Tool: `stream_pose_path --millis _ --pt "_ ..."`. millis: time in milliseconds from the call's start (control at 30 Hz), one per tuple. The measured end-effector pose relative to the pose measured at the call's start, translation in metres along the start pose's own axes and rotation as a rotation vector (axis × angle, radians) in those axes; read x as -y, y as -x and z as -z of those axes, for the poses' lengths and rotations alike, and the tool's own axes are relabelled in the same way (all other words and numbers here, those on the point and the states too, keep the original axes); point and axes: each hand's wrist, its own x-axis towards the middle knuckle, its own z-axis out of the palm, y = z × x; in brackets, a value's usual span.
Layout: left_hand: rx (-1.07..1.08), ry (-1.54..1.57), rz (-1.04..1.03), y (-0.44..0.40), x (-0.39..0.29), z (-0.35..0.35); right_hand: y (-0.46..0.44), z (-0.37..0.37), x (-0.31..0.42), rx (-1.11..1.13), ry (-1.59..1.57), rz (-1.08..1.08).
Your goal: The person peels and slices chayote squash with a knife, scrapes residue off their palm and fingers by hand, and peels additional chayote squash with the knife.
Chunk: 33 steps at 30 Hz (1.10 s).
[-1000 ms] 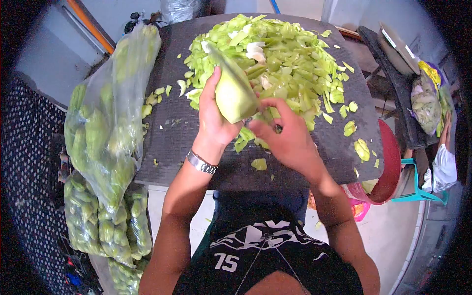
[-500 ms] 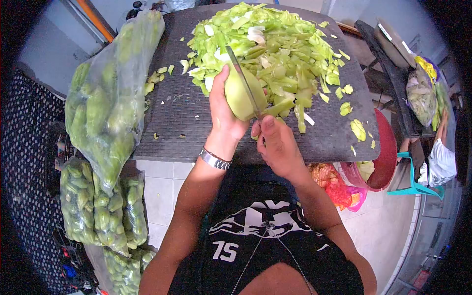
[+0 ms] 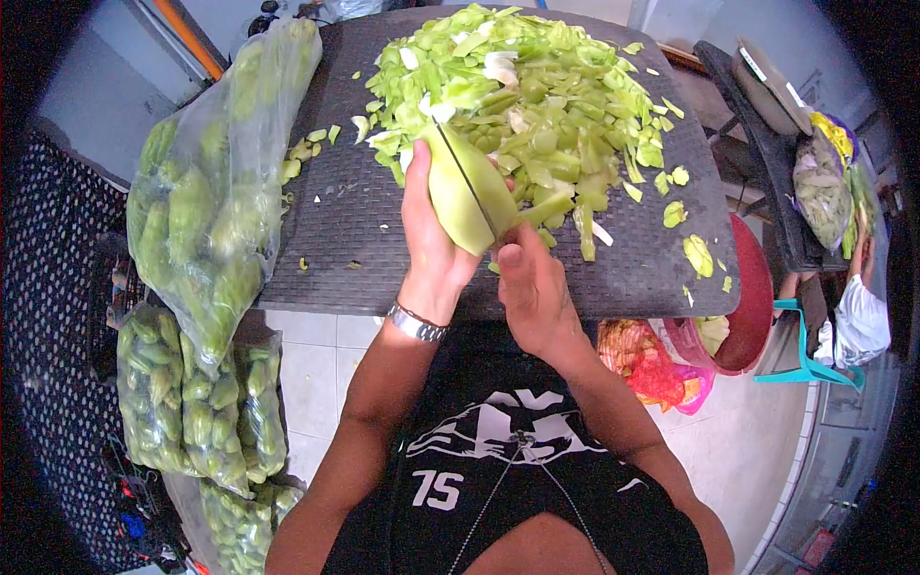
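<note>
My left hand (image 3: 436,235), with a metal watch on its wrist, is wrapped around a large, pale green peeled fruit (image 3: 455,206), tapered at its ends; its exact kind is unclear. A knife (image 3: 468,177) shows nearly edge-on as a thin dark line lengthwise over the fruit. My right hand (image 3: 534,287) is closed at the near end of the knife, its handle mostly hidden by the fingers. Just beyond both hands, a heap of green slices and chopped pieces (image 3: 546,125) lies on the dark woven-pattern table (image 3: 345,259).
A clear plastic bag of green fruit (image 3: 206,201) rests along the table's left side, with more filled bags (image 3: 196,402) below. At right are a red tub (image 3: 752,297), a red net bag (image 3: 637,359), a teal stool (image 3: 810,355) and another person's white sleeve (image 3: 861,321).
The knife blade has turned edge-on and lies down along the fruit; before, its flat side and tip showed. The fruit has tilted and shifted slightly left and nearer. My right hand has rotated.
</note>
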Motion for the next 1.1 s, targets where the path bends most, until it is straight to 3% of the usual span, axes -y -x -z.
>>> stream_pose_path --millis 167,400,600,900,1000,1100 --pt "0.044 -0.085 -0.023 0.006 -0.002 -0.002 0.003 0.000 -0.002 0.002 -0.015 0.066" --pt "0.081 -0.168 0.004 0.011 0.000 -0.005 0.011 0.015 0.002 0.125 -0.044 -0.060" --pt "0.021 -0.086 0.177 0.000 -0.008 -0.003 0.011 0.021 0.000 0.096 0.082 -0.040" --pt "-0.091 -0.152 0.203 -0.006 -0.003 0.003 0.012 0.015 -0.016 0.106 0.023 -0.014" --pt "-0.036 -0.051 0.353 0.001 -0.005 -0.004 0.013 0.015 -0.009 0.076 0.030 0.004" --pt "-0.076 -0.057 0.255 0.008 -0.003 -0.019 0.011 0.020 -0.009 0.068 0.043 0.050"
